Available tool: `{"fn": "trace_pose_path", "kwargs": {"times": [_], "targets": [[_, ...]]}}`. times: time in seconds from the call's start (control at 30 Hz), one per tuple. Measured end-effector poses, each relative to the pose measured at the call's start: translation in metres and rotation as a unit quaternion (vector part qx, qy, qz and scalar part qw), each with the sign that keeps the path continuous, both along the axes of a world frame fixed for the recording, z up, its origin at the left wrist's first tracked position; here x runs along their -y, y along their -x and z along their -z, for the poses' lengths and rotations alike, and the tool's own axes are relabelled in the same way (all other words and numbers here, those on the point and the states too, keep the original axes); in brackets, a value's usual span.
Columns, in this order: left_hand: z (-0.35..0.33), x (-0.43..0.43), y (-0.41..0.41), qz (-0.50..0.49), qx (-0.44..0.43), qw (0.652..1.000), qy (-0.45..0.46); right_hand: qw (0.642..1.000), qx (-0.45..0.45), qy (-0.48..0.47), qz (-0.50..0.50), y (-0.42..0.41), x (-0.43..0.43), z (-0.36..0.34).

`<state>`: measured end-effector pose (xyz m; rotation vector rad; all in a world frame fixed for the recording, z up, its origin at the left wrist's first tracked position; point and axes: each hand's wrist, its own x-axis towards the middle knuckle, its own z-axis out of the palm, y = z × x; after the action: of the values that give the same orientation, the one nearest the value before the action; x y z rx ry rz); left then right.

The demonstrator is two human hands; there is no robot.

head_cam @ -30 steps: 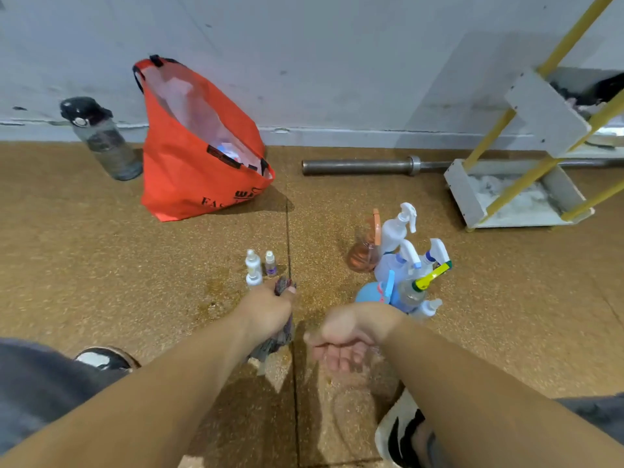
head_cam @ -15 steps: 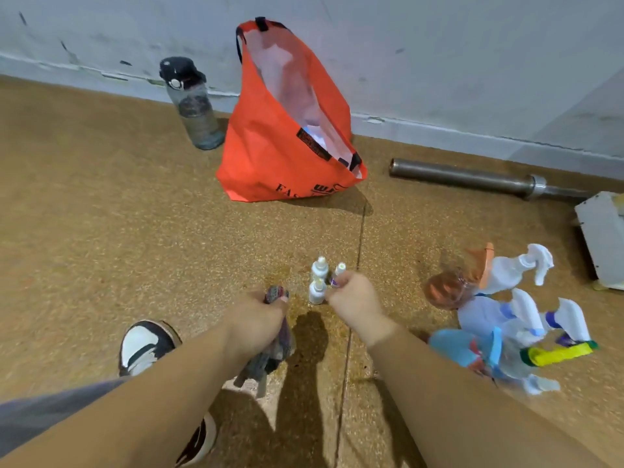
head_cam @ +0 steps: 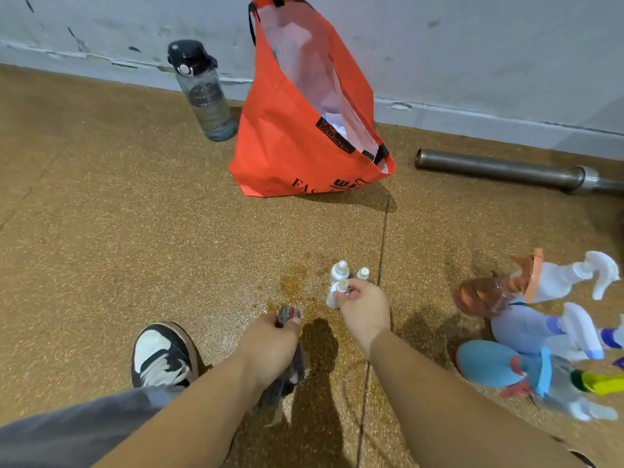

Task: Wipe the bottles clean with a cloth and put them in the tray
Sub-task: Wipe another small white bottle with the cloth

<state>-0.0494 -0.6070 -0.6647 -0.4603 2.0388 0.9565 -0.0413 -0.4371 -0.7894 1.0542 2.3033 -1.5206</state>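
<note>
White bottle being taken for wiping

The right hand (head_cam: 364, 310) is reaching over the three small white bottles (head_cam: 339, 271), which are standing close together on the cork-coloured floor (head_cam: 135, 238), just left of the floor seam (head_cam: 382, 244). Its thumb and fingertips are pinching the cap of the nearest bottle (head_cam: 332, 300), which seems to be still touching the floor. The left hand (head_cam: 270, 349) is waiting just beside it, with the fingers curling tightly round the striped cloth (head_cam: 288, 314); the loose end is hanging below the fist. The spray bottles (head_cam: 540, 332) are lying in a heap towards the right edge of the floor. The tray is not showing in this view.

In my judgement the picking step is going on. The next move is calling for a straight lift, so that the two neighbours are not knocked over, and then for bringing the bottle to the cloth.

One second ago the right hand was lying open and empty near the spray bottles; half a second ago it was already arriving at the small ones. The left hand is gripping the cloth as before.
</note>
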Motion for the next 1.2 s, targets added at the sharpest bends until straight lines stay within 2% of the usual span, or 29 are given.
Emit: {"fn": "trace_pose_path", "kwargs": {"times": [0.2,0.37,0.6,0.8,1.03,1.2], "targets": [[-0.022,0.000,-0.006,-0.043,-0.044,0.998,-0.023,0.998,-0.050,0.028,0.011,-0.010,-0.008,-0.037],[-0.065,-0.007,-0.014,-0.130,-0.098,0.974,-0.159,0.991,-0.130,-0.006,-0.013,-0.015,-0.018,-0.116],[-0.158,-0.010,-0.019,-0.075,-0.170,0.927,-0.325,0.964,-0.245,-0.087,-0.051,-0.042,-0.020,-0.254],[-0.222,-0.009,-0.019,-0.082,-0.195,0.884,-0.417,0.944,-0.299,-0.105,-0.091,-0.080,-0.021,-0.342],[-0.247,-0.028,-0.036,-0.019,-0.271,0.851,-0.450,0.939,-0.317,-0.076,-0.113,-0.113,-0.011,-0.353],[-0.229,-0.047,-0.046,0.059,-0.302,0.858,-0.411,0.924,-0.307,-0.156,-0.169,-0.104,-0.007,-0.337]]}}
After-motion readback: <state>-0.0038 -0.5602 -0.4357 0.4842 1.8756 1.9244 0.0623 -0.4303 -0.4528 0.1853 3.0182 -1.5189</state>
